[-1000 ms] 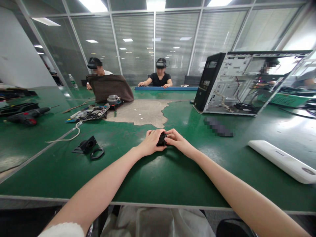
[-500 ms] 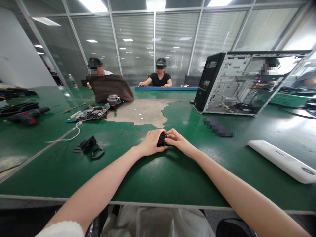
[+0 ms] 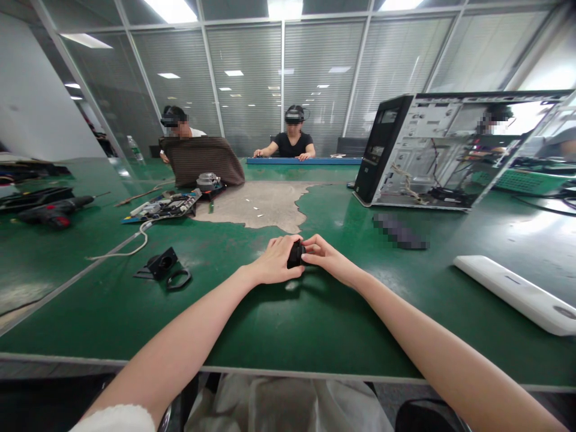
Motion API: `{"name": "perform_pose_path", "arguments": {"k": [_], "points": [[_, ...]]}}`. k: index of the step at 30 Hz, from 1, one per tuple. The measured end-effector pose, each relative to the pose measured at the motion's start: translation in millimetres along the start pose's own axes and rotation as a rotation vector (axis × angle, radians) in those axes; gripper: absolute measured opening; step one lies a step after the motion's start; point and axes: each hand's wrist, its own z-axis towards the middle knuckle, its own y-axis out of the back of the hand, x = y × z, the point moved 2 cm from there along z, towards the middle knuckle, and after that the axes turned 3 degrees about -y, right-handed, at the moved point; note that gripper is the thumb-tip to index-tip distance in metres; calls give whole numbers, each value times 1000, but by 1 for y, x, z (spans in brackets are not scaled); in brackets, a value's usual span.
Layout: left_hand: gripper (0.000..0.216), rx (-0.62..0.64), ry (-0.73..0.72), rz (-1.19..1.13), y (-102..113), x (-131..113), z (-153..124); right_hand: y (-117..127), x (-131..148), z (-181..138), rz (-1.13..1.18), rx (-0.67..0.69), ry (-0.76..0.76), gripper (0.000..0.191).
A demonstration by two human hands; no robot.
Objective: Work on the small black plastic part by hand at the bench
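A small black part (image 3: 294, 254), its exact kind too small and covered to tell, sits between my two hands just above the green table. My left hand (image 3: 276, 261) is wrapped round it from the left, fingers over the top and thumb along the near side. From the right, my right hand (image 3: 324, 255) pinches its end with thumb and fingertips. To the left on the table lie a black bracket (image 3: 161, 263) with a round opening and a black angular ring (image 3: 179, 279).
An open computer case (image 3: 405, 153) stands at right, a white oblong device (image 3: 513, 294) nearer. A circuit board (image 3: 164, 205), white cable (image 3: 139, 243) and power drill (image 3: 54, 213) lie left. A brown cover (image 3: 200, 159) stands behind the board. A person (image 3: 293, 141) sits opposite.
Both hands keep their hold on the black part, almost unmoved. The whole view has shifted very slightly; nothing else visibly differs.
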Motion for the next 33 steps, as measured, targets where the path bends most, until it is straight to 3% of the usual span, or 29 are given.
{"name": "perform_pose_path", "arguments": {"k": [8,15,21,27,33], "points": [[55,25,17,-21,1,0,1,-2,-2,3,-5,-53,-22,29],[51,18,6,-19,1,0,0,-1,2,0,-12,12,5,36],[51,18,-7,-25,3,-3,-1,0,1,0,-33,-7,14,24],[51,8,-12,-23,2,-5,-3,-1,4,0,-54,-33,28,28],[65,-44,-79,30,-3,-5,-5,-2,3,-2,-46,-49,52,26]]}}
